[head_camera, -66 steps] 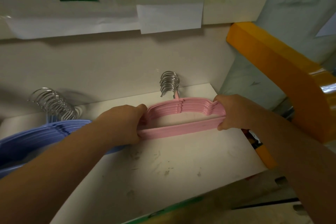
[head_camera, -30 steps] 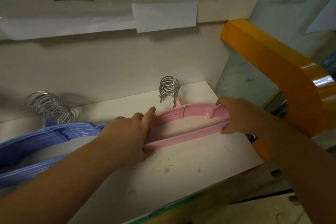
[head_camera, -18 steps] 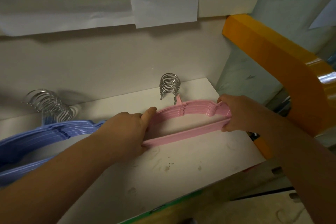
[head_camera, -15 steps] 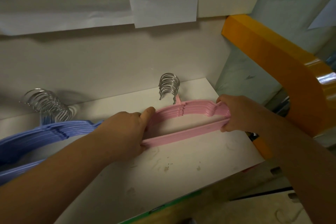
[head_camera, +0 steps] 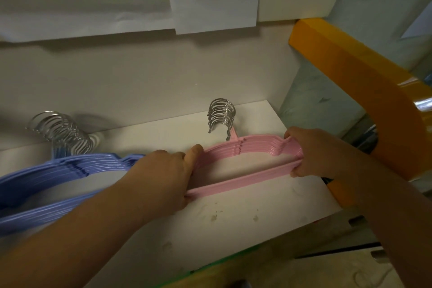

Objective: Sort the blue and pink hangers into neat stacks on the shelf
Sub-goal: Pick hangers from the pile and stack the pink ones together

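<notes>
Gripping the pink hangers at both ends, your left hand and right hand fingers curled round them, shelf beneath, blue hangers alongside.

Glossy pink plastic hangers; shiny metal hooks; matt, scuffed white shelf

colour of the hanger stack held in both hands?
Pink, with silver metal hooks; head view.

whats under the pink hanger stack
The pink hanger stack lies on the white shelf, bare and scuffed inside its frame. The left hand and right hand grip its ends, hiding what lies beneath there.
</notes>
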Available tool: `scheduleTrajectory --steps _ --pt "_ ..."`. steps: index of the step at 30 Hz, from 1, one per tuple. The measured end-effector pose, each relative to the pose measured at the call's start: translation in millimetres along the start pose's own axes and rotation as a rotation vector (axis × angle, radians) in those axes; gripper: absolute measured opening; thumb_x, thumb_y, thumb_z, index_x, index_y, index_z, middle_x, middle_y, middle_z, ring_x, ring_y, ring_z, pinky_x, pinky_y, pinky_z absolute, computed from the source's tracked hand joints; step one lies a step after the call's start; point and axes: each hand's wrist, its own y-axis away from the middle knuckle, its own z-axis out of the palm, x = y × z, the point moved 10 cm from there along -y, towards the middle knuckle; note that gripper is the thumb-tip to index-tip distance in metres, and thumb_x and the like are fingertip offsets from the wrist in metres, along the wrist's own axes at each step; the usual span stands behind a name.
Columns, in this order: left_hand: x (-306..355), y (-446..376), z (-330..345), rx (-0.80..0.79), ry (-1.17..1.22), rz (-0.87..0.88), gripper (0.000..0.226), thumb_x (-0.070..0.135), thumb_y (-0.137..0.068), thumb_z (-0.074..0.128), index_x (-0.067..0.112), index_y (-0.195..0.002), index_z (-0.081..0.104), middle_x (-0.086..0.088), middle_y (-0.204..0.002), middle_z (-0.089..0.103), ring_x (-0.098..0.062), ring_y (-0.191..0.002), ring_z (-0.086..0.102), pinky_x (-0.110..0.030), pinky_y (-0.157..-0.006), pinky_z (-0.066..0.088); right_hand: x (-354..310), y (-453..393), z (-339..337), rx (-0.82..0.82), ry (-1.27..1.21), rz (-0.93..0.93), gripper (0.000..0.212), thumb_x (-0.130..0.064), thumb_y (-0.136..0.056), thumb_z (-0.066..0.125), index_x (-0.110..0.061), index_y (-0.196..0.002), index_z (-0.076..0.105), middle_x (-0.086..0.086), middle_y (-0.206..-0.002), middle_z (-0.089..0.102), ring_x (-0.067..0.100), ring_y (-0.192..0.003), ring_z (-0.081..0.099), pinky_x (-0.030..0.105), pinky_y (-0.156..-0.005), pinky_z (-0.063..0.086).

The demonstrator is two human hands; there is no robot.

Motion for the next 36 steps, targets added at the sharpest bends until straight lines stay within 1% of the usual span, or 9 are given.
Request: scheduleTrajectory --steps 5,9,12,18,21,24,27,31,36 --pt "0.5 0.3 -2.4 0.0 -0.011 0.005 0.094 0.059 -0.08 0.054 0.022 -0.151 0.004 0.002 -0.113 0.062 -0.027 -0.096 0.06 -0.036 -0.083 0.045 -2.2 -0.8 1.8 -0.032 -0.017 0.013 0.07 -0.034 -0.062 0.087 -0.03 -0.118 0.046 -0.001 -0.11 0.06 0.015 -0.092 0.057 0.032 -0.08 0.053" --pt "1.5 3.0 -8.5 0.021 -0.065 0.001 0.103 0.072 -0.07 0.044 0.021 -0.151 0.004 0.004 -0.115 0.062 -0.023 -0.102 0.059 -0.038 -0.1 0.036 -9.6 6.2 -8.6 0.007 0.011 -0.01 0.107 -0.04 -0.06 0.089 -0.028 -0.147 0.028 -0.001 -0.143 0.042 0.019 -0.123 0.045 0.031 -0.095 0.041" --pt "-3.0 10.6 -11.7 -0.008 -0.036 -0.052 0.12 0.084 -0.056 0.042 0.02 -0.153 0.011 0.002 -0.13 0.056 -0.022 -0.116 0.055 -0.04 -0.106 0.033 -24.8 15.8 -20.9 0.041 0.069 -0.07 0.12 -0.058 -0.058 0.084 -0.03 -0.151 0.015 -0.005 -0.152 0.029 0.018 -0.134 0.034 0.036 -0.104 0.037" --pt "-22.9 47.5 -32.1 0.069 -0.028 -0.133 0.113 0.091 -0.055 0.038 0.02 -0.144 0.037 0.001 -0.134 0.057 -0.019 -0.119 0.055 -0.036 -0.104 0.036 -108.4 33.7 -41.3 0.179 -0.028 -0.383 0.092 -0.063 -0.065 0.075 -0.033 -0.142 0.033 -0.017 -0.138 0.037 0.007 -0.12 0.041 0.023 -0.088 0.037" --pt "-45.5 86.5 -44.7 0.085 -0.006 -0.219 0.093 0.087 -0.069 0.034 0.028 -0.141 0.04 0.006 -0.14 0.052 -0.012 -0.124 0.046 -0.029 -0.108 0.027 -161.2 41.6 -47.6 0.25 -0.056 -0.508 0.075 -0.056 -0.076 0.068 -0.032 -0.141 0.039 -0.016 -0.14 0.04 0.007 -0.124 0.041 0.019 -0.094 0.033" --pt "-87.0 140.2 -46.9 0.094 0.108 -0.361 0.07 0.071 -0.079 0.051 0.032 -0.138 0.045 0.009 -0.14 0.052 -0.014 -0.124 0.051 -0.035 -0.103 0.036 -212.6 42.0 -41.8 0.249 -0.058 -0.579 0.067 -0.052 -0.083 0.063 -0.031 -0.142 0.039 -0.014 -0.144 0.041 0.008 -0.129 0.04 0.019 -0.101 0.031" --pt "-134.1 192.7 -29.7 0.053 0.062 -0.476 0.082 0.055 -0.068 0.076 0.019 -0.136 0.051 -0.003 -0.138 0.054 -0.027 -0.121 0.056 -0.044 -0.098 0.047 -260.0 34.0 -23.3 0.21 -0.012 -0.607 0.067 -0.051 -0.081 0.062 -0.032 -0.14 0.037 -0.012 -0.141 0.041 0.012 -0.127 0.044 0.033 -0.103 0.04" --pt "-189.6 227.5 -10.2 -0.043 0.064 -0.596 0.099 0.048 -0.064 0.082 0.017 -0.146 0.035 -0.006 -0.144 0.041 -0.031 -0.126 0.045 -0.043 -0.101 0.044 -311.0 15.1 6.0 0.123 0.029 -0.575 0.075 -0.05 -0.073 0.07 -0.029 -0.137 0.037 -0.008 -0.133 0.046 0.017 -0.121 0.046 0.037 -0.097 0.044" --pt "-224.6 209.8 13.4 -0.066 0.207 -0.556 0.079 0.041 -0.055 0.082 0.03 -0.123 0.043 0.0 -0.113 0.06 -0.027 -0.095 0.059 -0.04 -0.079 0.052 -331.7 -15.6 32.3 0.044 0.167 -0.437 0.07 -0.05 -0.064 0.077 -0.027 -0.123 0.047 -0.004 -0.113 0.058 0.02 -0.096 0.058 0.038 -0.08 0.051"
